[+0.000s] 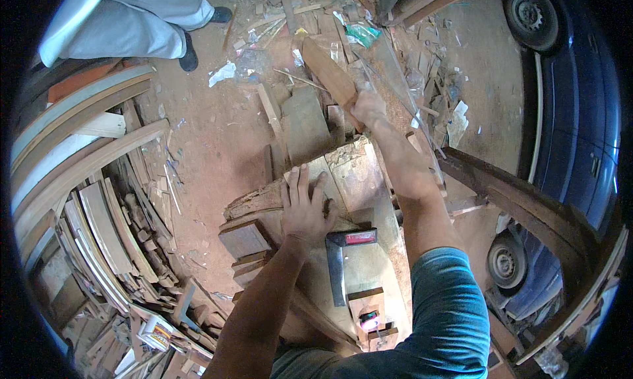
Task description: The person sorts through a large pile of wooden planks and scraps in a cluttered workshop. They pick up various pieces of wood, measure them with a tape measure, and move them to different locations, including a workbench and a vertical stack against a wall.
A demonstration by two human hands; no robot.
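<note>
My right hand reaches out over the far end of the workbench, gripping the near part of a brown wooden board. The board slants away to the upper left, its far end above the littered floor. Palm down, my left hand rests on the worn wooden workbench with its fingers spread and nothing in it. Just right of the left wrist lies a dark square-shaped tool with a red patch. Wooden blocks sit left of that wrist. A small lit lamp is on the bench near my body.
Stacked boards and curved timbers fill the left side. Offcuts, plastic and a green wrapper litter the floor ahead. A dark beam and a blue vehicle stand at right. Another person's legs show at upper left.
</note>
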